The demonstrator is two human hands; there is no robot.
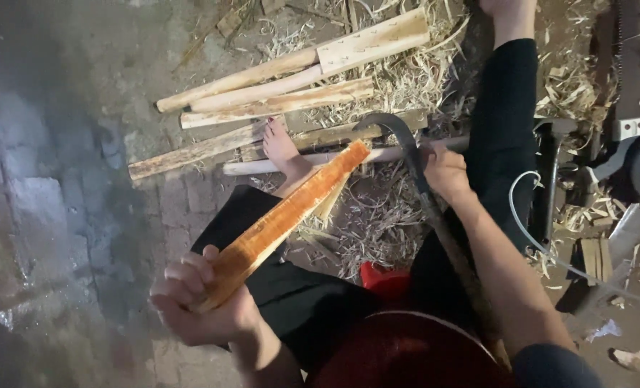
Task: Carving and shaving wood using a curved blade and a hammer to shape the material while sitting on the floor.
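My left hand (198,298) grips the near end of a long flat piece of orange-brown wood (291,212), which slants up and away to the right. My right hand (445,172) is closed around the dark handle of an adze-like tool (435,215); its curved dark blade (388,126) arcs over just past the far tip of the wood. My bare left foot (282,147) rests on the ground under the wood's far end. Black trouser legs (503,122) show on both sides.
Several pale rough-hewn wooden sticks (277,100) lie in a pile on the ground ahead. Wood shavings (377,215) cover the ground around them. Grey paving stones (54,201) lie to the left. Dark metal tools and a white cable (542,244) sit at the right.
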